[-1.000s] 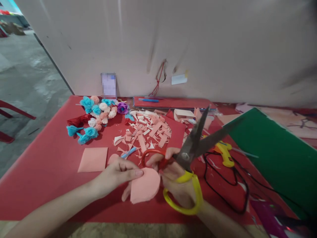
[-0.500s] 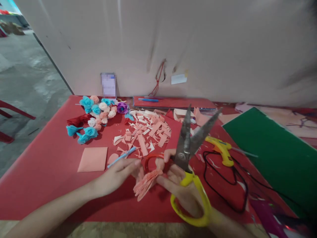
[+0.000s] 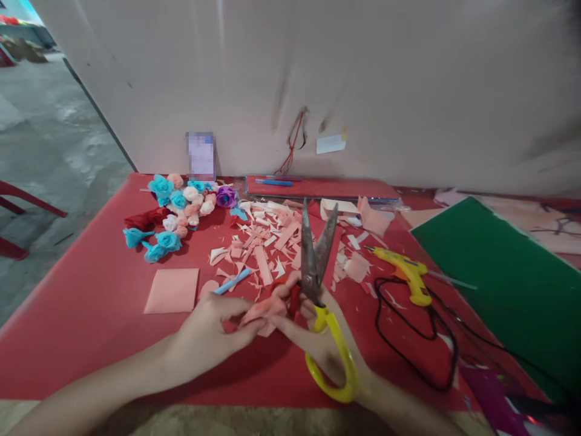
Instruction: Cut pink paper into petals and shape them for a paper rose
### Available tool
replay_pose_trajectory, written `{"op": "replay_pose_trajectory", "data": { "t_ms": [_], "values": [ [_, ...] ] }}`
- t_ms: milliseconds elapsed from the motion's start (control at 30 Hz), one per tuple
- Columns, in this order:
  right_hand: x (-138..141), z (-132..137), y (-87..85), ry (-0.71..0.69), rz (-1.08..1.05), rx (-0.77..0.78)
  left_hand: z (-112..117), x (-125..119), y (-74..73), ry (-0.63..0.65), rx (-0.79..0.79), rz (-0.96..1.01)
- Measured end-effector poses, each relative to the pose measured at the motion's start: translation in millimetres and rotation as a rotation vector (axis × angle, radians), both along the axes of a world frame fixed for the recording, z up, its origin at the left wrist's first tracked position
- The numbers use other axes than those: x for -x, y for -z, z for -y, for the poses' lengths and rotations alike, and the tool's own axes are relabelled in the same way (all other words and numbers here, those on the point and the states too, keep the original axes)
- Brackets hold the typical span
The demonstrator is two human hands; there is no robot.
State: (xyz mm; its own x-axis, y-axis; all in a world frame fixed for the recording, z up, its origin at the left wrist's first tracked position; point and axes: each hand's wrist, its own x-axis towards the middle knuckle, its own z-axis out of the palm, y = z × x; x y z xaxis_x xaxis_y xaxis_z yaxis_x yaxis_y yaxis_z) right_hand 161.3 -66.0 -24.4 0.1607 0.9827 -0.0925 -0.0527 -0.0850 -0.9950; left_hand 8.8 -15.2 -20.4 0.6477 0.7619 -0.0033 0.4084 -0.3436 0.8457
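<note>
Between my two hands is a folded piece of pink paper [image 3: 267,315]. My left hand [image 3: 218,324] pinches its left side between thumb and fingers. The fingertips of my right hand [image 3: 313,333] grip its other side. That same hand also keeps hold of scissors [image 3: 313,266], whose blades are spread and point up and away from me. One handle is yellow, around the base of my thumb; the red-orange one is partly hidden by my fingers. Just beyond my left hand lie a light blue stick [image 3: 232,281] and a square stack of pink paper [image 3: 172,290].
Pink paper scraps [image 3: 261,239] cover the middle of the red table [image 3: 91,339]. Paper flowers [image 3: 179,209] lie at the back left, near a propped, blurred phone [image 3: 201,156]. To the right are a yellow glue gun [image 3: 408,275] with a looped black cord and a green board [image 3: 499,272].
My left hand has come onto the pink paper, which was a fanned bundle held in my right fingers. The scissors have shifted left and their blades are closer together.
</note>
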Motion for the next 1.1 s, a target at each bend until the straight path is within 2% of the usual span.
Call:
{"op": "replay_pose_trajectory", "data": {
  "t_ms": [133, 333, 433, 533, 667, 767, 867, 933, 1100],
  "values": [
    [-1, 0, 3.6, 0.038, 0.009, -0.002, -6, 2, -2.8, -0.075, 0.069, 0.057],
    [0, -1, -1.6, 0.044, -0.09, 0.061, -7, 1, -0.7, -0.087, 0.397, 0.173],
    [0, -1, -4.0, 0.068, -0.134, 0.075, -8, 1, 2.7, -0.072, 0.535, 0.223],
    [-1, 0, -2.7, 0.057, -0.151, 0.065, -9, 1, 6.6, -0.05, 0.602, 0.257],
    [0, 0, 1.5, 0.022, -0.037, 0.063, -7, 0, 6.5, 0.047, 0.689, 0.327],
    [1, 1, 3.2, -0.016, -0.011, 0.073, -5, -1, 3.0, 0.096, 0.633, 0.3],
    [1, 0, 1.8, -0.094, -0.066, 0.099, -4, -2, 1.2, 0.119, 0.529, 0.257],
    [0, -1, 0.0, -0.135, -0.088, 0.103, -3, -2, 1.6, 0.127, 0.515, 0.259],
    [-8, 1, 4.0, -0.101, -0.001, 0.098, -6, 4, 0.1, 0.03, 0.458, 0.305]
  ]
}}
